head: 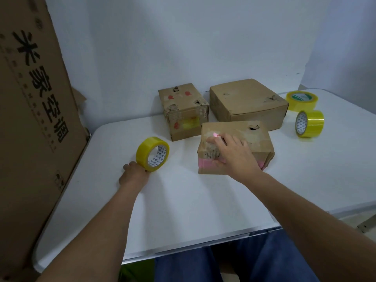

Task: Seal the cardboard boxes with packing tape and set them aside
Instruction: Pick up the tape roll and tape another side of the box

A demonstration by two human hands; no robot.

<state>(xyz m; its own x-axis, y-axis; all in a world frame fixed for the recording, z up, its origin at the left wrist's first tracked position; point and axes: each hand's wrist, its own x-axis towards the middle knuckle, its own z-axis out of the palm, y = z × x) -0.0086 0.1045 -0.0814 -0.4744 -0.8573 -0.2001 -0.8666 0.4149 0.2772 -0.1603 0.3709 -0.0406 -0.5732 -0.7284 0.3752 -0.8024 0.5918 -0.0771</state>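
A yellow tape roll [152, 153] stands on edge at the left of the white table [183, 200]. My left hand [133, 174] grips its lower left rim, fingers hidden behind it. The nearest cardboard box [254, 143], with a pink tape band along its front, lies in the middle. My right hand [234, 155] holds its front left part, fingers over the top and thumb on the front face. A small pink-tipped thing shows at the fingertips; I cannot tell what it is. Behind stand a smaller worn box [183, 110] and a wide flat box [248, 100].
Two more yellow tape rolls sit at the right: one lying flat [302, 100], one on edge [309, 124]. A tall printed cardboard carton [30, 119] leans along the table's left side. A pale wall stands close behind the boxes.
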